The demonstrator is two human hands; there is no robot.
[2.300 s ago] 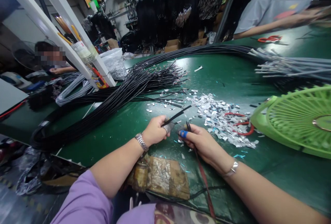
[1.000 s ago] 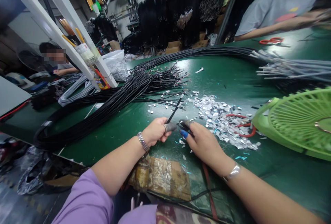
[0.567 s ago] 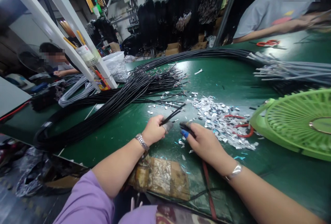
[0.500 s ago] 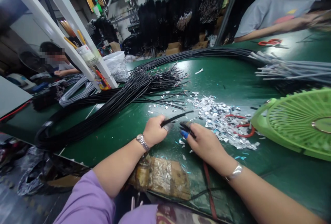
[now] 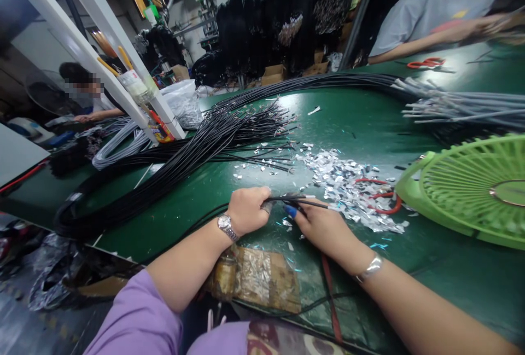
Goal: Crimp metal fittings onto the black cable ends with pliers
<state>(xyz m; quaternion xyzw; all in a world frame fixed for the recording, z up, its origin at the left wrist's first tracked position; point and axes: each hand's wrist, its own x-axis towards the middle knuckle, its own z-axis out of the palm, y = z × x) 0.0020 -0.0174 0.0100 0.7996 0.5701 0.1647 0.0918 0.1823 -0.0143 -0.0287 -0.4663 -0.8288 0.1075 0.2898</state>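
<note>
Cables (image 5: 283, 198), thin and black, stretched from left hand (image 5: 248, 213) across to right hand (image 5: 320, 223), low over green table (image 5: 348, 120). Left hand curled tight around cables, thumb on top, free lengths poking out to the right. Right hand partly closed, blue-wrapped thumb (image 5: 290, 211) below, lengths lying over the fingers; actual grip there, cannot tell. Step in hand, at a guess: lining up or working cable ends between both hands. Next move probably calls for steady hold on the left, fine fingertip control on the right, no slipping or splaying. Foil scraps (image 5: 336, 180) just beyond right hand, red handles (image 5: 394, 210) among them; big black bundle (image 5: 184, 163) farther off to the left. Hidden: both palms, most left fingertips, rear run of cables behind left forearm (image 5: 180, 273). Hard to make out: cable count, condition of tips, dark shape (image 5: 296, 200) at right fingertips, maybe tool, maybe more cable. Green fan (image 5: 451, 180) cut off at right edge.
</note>
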